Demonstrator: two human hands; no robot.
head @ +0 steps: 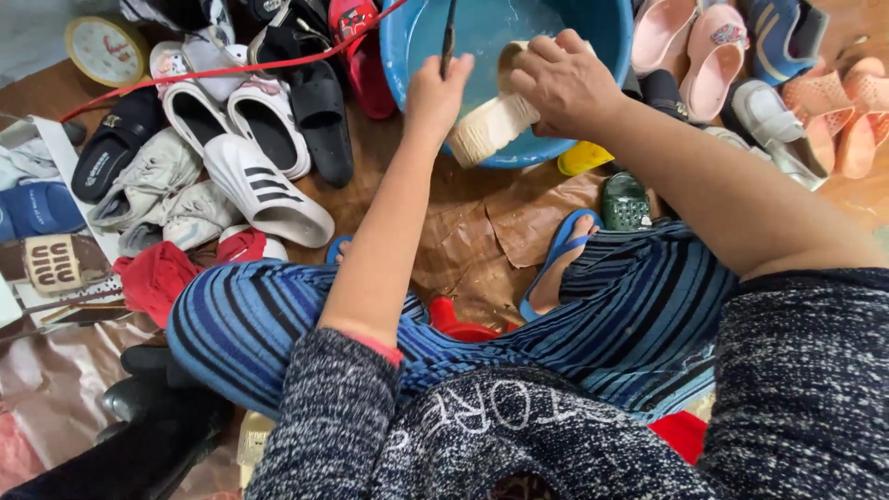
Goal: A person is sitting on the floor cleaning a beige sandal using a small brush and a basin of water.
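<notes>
- Presently, a cream-coloured shoe (491, 125) with a ribbed sole edge is held at the near rim of a blue basin (611, 37), at about 12 o'clock in the view; the sole faces toward the person and part of the shoe is over the water.
- The right hand (560, 83) is clenched over the upper part of the shoe, fingers wrapped across it, knuckles upward.
- The left hand (437, 93) is closed around a thin dark handle (449, 37) that stands nearly upright over the basin; the working end of the handle cannot be made out.
- The basin holds pale, cloudy water (500, 23); the two hands sit just beside each other at its near edge.
- At 10 to 11 o'clock: white slides with dark stripes (269, 190), black slippers (319, 102), grey-white trainers (148, 181) and a red cord (231, 67) lying across them.
- At 1 to 2 o'clock: pink sandals (690, 42), a blue shoe (782, 32), salmon perforated clogs (838, 106).
- Just below the basin: a yellow item (583, 157) and a small green clog (625, 202), on crumpled brown paper (482, 231) covering the floor.
- At 6 o'clock: the person's striped blue trousers (241, 324), with one foot in a blue flip-flop (560, 255).
- At 10 o'clock, far corner: a round clock face (104, 48).
</notes>
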